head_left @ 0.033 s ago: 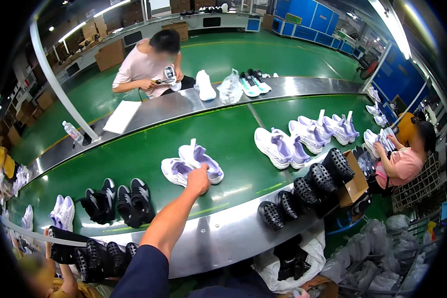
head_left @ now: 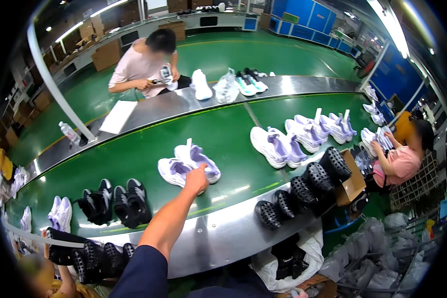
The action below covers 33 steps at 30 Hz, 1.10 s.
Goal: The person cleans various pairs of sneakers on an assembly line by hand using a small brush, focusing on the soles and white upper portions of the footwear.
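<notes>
We see our right hand point(head_left: 197, 180) reaching out, fingers curled loosely onto the near shoe of a pair of white-and-lilac mesh sneakers point(head_left: 188, 164) at the middle of the green conveyor belt point(head_left: 223, 134); whether it grips we cannot tell, and our left hand is out of view. At eight o'clock from the hand stands a pair of black sneakers point(head_left: 115, 201); at two o'clock lie more white-and-lilac pairs point(head_left: 278, 145).

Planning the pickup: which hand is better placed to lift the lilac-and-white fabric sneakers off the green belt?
Probably left: the left hand touches the lilac-and-white fabric sneakers; the right hand is not in view.
</notes>
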Tool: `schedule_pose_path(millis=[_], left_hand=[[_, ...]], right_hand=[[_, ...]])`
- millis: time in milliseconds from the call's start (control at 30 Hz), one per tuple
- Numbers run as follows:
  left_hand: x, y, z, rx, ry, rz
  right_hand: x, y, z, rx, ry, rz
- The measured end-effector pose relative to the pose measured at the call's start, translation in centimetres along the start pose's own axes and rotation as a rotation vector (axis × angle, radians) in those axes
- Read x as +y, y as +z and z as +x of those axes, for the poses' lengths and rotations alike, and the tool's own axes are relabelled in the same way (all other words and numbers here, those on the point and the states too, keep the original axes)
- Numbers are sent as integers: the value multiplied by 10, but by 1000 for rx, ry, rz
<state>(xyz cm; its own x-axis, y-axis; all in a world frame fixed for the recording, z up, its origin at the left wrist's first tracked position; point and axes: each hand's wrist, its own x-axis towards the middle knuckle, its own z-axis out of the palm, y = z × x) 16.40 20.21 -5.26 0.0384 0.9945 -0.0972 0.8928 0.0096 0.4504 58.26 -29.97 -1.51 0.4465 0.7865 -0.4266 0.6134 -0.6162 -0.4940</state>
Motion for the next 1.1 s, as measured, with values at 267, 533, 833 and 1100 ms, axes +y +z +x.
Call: schedule_pose_path(millis=[267,533,833,1100], left_hand=[[22,-29,-49,66,-65,115],[18,-8,-269,-24,64,176],[68,-61,-348,-27,-3,99],[106,-73,-278,-108,77,-1286]], right_hand=[[-22,-15,71,394,-209,-19],[-229,-74,176,635,-722,-293],[-247,-65,242,665,-746,-648],[-292,-84,83,-72,-937,120]])
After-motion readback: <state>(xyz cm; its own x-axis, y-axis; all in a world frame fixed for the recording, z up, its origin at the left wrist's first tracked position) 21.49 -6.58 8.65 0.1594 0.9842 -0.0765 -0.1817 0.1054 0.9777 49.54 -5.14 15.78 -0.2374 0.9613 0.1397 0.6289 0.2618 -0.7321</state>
